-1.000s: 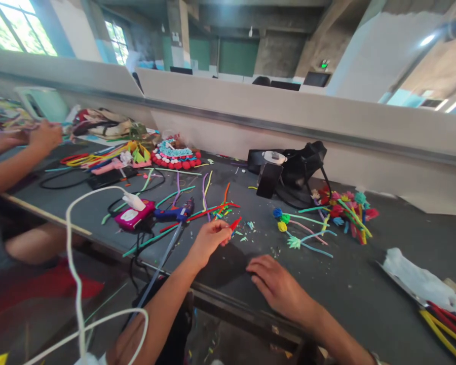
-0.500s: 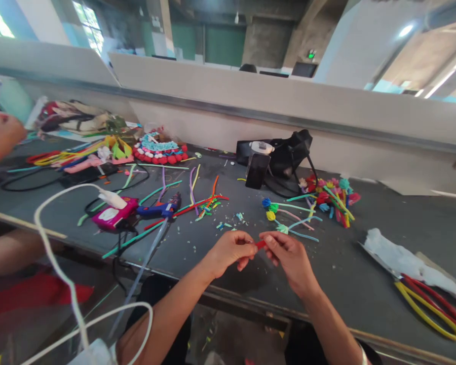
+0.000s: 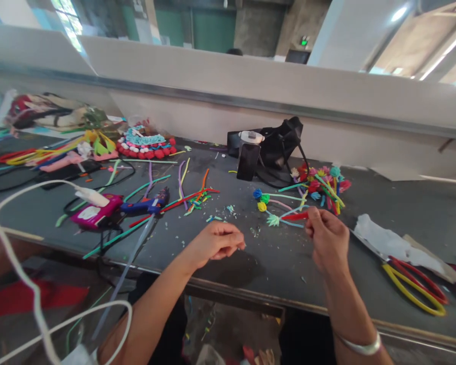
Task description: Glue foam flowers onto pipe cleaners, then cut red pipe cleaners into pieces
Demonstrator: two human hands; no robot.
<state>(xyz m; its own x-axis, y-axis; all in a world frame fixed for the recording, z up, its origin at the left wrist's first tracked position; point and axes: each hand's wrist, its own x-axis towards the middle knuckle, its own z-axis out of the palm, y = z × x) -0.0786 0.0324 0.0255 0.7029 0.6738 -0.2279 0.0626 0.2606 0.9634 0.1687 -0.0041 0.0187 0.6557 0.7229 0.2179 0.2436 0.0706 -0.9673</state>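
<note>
My right hand (image 3: 327, 238) pinches one end of a short red pipe cleaner (image 3: 294, 216), which points left above the table. Just behind and below that piece lie pipe-cleaner flowers with thin stems: a blue one (image 3: 257, 193), a yellow one (image 3: 262, 206) and a mint green one (image 3: 273, 220). My left hand (image 3: 218, 241) hovers nearer the table's front edge, its fingers curled together and the thumb against them. Whatever may be between those fingertips is hidden. Small green and white clippings (image 3: 231, 209) are scattered beyond it.
Scissors with red and yellow handles (image 3: 414, 284) lie at the right. A blue glue gun (image 3: 148, 204) and a magenta box (image 3: 97, 210) with a white cable sit left. A black bag (image 3: 281, 142) with a phone (image 3: 248, 162) stands behind. Finished colourful flowers (image 3: 323, 185) lie beside it.
My hands have moved apart: the right one has gone right and upward with the red pipe cleaner, the left one slightly left. The view has shifted a little to the right.
</note>
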